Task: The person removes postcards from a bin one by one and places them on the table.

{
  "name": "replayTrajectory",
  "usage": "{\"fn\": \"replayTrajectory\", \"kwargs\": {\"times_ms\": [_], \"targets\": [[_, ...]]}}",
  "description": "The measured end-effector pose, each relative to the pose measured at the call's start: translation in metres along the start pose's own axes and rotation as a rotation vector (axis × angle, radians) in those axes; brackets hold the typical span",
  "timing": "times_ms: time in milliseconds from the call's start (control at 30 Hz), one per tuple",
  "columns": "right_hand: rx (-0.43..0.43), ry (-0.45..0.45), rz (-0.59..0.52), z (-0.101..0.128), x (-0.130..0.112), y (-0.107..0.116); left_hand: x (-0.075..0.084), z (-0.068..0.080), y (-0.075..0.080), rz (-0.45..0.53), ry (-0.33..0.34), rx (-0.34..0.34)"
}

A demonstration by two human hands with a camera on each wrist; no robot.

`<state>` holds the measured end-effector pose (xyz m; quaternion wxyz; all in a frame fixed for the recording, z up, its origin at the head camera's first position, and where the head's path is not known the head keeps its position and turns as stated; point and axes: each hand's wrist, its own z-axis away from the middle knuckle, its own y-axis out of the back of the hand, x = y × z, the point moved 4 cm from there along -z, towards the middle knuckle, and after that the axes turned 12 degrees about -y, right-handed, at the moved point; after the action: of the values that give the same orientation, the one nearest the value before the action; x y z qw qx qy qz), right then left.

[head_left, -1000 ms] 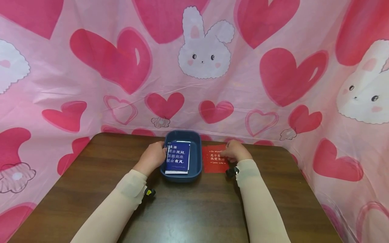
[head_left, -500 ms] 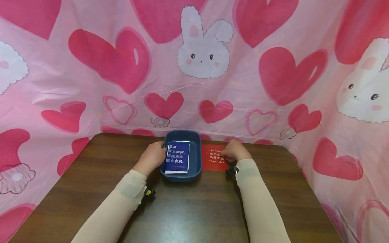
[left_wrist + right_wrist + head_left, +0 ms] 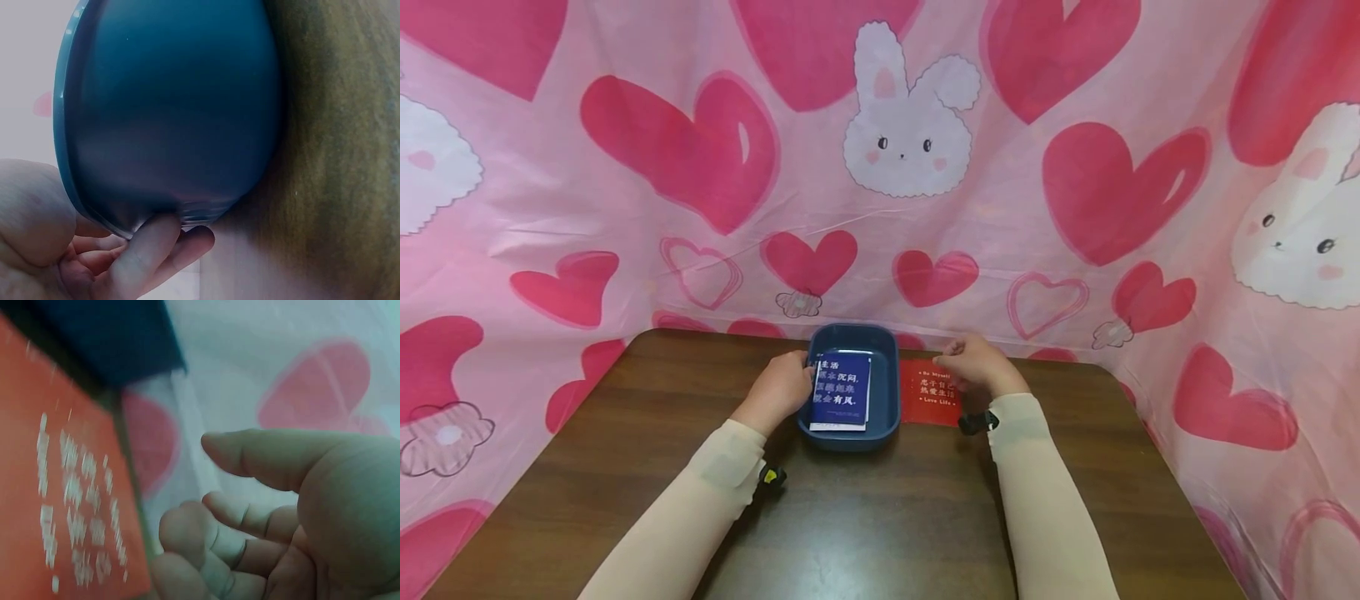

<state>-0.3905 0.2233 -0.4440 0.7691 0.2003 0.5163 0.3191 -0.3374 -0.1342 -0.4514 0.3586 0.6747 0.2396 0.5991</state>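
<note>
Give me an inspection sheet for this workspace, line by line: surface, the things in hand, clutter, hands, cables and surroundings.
Surface: dark wooden table, bare wood toward the near edge.
Things in hand: blue tray holds a blue booklet with white print; a red card lies flat on the table, just right of the tray.
Clutter: nothing seen.
Hands: left hand grips the tray's left rim, fingers curled under its edge; right hand is at the red card's far right corner, fingers loosely curled; a grip on the card cannot be told.
Cables: nothing seen; a small black device sits at each wrist.
Surroundings: pink cloth with hearts and white rabbits hangs behind and beside the table.
</note>
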Motion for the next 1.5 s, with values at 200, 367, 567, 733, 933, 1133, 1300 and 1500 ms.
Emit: {"fn": "replayTrajectory", "kwargs": {"times_ms": [200, 367, 567, 733, 933, 1133, 1300, 1500], "targets": [[0.010, 0.113, -0.003, 0.013, -0.036, -0.015, -0.002, 0.001, -0.001, 0.007, 0.007, 0.000], [-0.026, 0.138, -0.121, 0.024, -0.061, -0.030, 0.000, 0.003, -0.001, 0.014, 0.009, -0.005], [-0.128, 0.154, -0.188, 0.025, -0.094, -0.053, -0.001, 0.003, -0.001, 0.010, 0.008, 0.002], [-0.189, 0.146, -0.143, 0.019, -0.117, -0.073, -0.001, 0.002, -0.002, 0.014, 0.007, -0.005], [-0.211, 0.112, -0.034, 0.008, -0.136, -0.097, -0.001, 0.000, -0.002, 0.018, 0.005, -0.018], [-0.146, 0.078, 0.077, -0.002, -0.148, -0.115, -0.001, -0.002, 0.001, -0.018, -0.006, -0.012], [-0.045, 0.061, 0.184, -0.008, -0.153, -0.124, 0.000, -0.001, 0.001, -0.021, -0.015, -0.013], [0.022, 0.016, 0.400, -0.010, -0.148, -0.136, -0.001, -0.001, 0.001, -0.008, -0.002, -0.021]]}}
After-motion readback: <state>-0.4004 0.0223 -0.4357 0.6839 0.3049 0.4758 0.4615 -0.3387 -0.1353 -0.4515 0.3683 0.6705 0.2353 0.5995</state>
